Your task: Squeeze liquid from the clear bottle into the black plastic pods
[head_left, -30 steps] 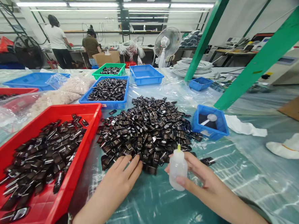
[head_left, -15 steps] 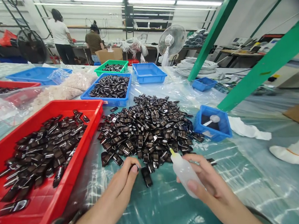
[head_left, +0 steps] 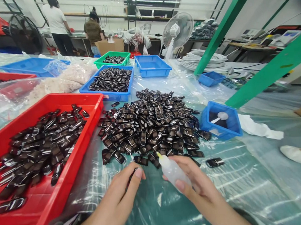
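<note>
A: Left hand?
B: Thumb and forefinger pressed together; a thin dark piece is pinched between them, mostly hidden by the fingers.

A: Right hand?
B: Curled around a translucent squeeze bottle, thumb on the near side. The bottle is held tilted, its yellow tip pointed up and left, toward the pile. Whether it is being squeezed cannot be told.

A: Just past the hands?
B: A big pile of glossy dark pieces, heaped on the plastic-covered table. One loose piece is seen lying apart, right of the pile.

A: Sides?
B: On the left, a large red tray, partly filled with similar pieces. On the right, a small blue bin set close beside the pile; a white spoon is rested in it on dark contents. White cloth beyond.

A: Farther back?
B: More pieces are held in a blue tray and a green tray. Behind, a white fan and two people, backs turned.
</note>
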Demonstrator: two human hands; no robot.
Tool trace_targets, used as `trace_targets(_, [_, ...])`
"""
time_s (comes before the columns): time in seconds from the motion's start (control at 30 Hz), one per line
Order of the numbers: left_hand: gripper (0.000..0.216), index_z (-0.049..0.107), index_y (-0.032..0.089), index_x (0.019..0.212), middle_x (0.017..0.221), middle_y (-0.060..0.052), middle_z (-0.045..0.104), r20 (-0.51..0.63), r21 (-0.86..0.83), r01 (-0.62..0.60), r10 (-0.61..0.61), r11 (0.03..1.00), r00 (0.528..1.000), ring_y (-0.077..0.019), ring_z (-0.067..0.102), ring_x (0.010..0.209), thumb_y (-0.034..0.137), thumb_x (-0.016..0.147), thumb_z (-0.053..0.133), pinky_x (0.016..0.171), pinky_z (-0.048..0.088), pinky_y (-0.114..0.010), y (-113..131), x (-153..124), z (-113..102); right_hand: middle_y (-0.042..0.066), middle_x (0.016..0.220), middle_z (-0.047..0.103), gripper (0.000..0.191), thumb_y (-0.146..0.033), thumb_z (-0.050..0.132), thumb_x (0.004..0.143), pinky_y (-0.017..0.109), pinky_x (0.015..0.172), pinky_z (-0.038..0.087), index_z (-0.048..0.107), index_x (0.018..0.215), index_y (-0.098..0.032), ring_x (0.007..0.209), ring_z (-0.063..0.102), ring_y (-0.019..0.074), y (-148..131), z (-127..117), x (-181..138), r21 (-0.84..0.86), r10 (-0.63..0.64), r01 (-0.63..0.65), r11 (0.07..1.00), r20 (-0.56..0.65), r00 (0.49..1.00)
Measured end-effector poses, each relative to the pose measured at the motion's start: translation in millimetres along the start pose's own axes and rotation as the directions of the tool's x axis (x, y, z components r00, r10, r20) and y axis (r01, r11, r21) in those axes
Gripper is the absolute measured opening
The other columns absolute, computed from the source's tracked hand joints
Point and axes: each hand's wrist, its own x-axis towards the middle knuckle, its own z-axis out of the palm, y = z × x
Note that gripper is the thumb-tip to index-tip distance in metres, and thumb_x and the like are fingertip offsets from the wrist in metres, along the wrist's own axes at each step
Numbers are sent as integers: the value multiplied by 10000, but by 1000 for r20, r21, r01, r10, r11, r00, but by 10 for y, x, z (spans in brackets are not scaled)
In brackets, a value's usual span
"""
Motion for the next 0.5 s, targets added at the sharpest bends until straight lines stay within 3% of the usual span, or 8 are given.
trace_targets(0.1, [344, 385, 219, 640, 543, 65, 347, -30, 48, -122, 123, 991, 992, -104, 375, 481, 311, 971, 360, 453, 302, -206, 9, -10, 10, 38, 1107, 632, 321, -540, 513, 893, 367, 740, 546, 531, 1184, -407, 817, 656, 214, -28, -74, -68, -46, -45, 41, 998, -91, 995])
trace_targets(0.2, [384, 268, 215, 575, 516, 78, 234, -24, 62, -168, 169, 984, 985, -89, 272, 439, 262, 917, 435, 419, 223, -214, 7, -8, 20, 12, 806, 660, 368, -594, 514, 865, 352, 660, 550, 502, 1194, -431, 707, 658, 225, -117, -88, -150, 8, -31, 32, 999, -170, 985])
trace_targets(0.27, [379, 302, 211, 568, 509, 78, 285, -3, 72, -182, 183, 981, 983, -87, 312, 443, 261, 884, 506, 430, 248, -214, 10, -8, 12, 6, 720, 644, 360, -609, 540, 840, 338, 612, 546, 524, 1161, -447, 700, 667, 240, -177, -85, -190, 5, -43, 45, 999, -231, 972])
trace_targets(0.37, [250, 460, 207, 677, 603, 46, 474, 50, 82, -206, 203, 975, 978, -114, 469, 538, 309, 888, 549, 504, 375, -219, 33, -29, -36, 35, 905, 690, 303, -626, 573, 803, 324, 566, 542, 642, 1037, -445, 731, 677, 248, -237, -90, -218, -97, -99, 72, 993, -310, 946])
trace_targets(0.43, [158, 531, 212, 857, 770, 3, 563, 105, 70, -218, 211, 973, 972, -148, 554, 703, 278, 959, 430, 667, 466, -252, 53, -56, -78, 37, 964, 702, 302, -640, 574, 791, 310, 534, 538, 686, 989, -440, 716, 679, 243, -253, -96, -227, -134, -118, 77, 988, -333, 935])
trace_targets(0.5, [238, 529, 234, 1022, 913, -24, 572, 137, 39, -227, 220, 973, 966, -167, 563, 853, 207, 995, 294, 816, 474, -286, 66, -86, -111, 40, 896, 714, 309, -634, 588, 784, 290, 498, 529, 709, 961, -411, 657, 675, 227, -258, -97, -237, -147, -128, 82, 986, -333, 934])
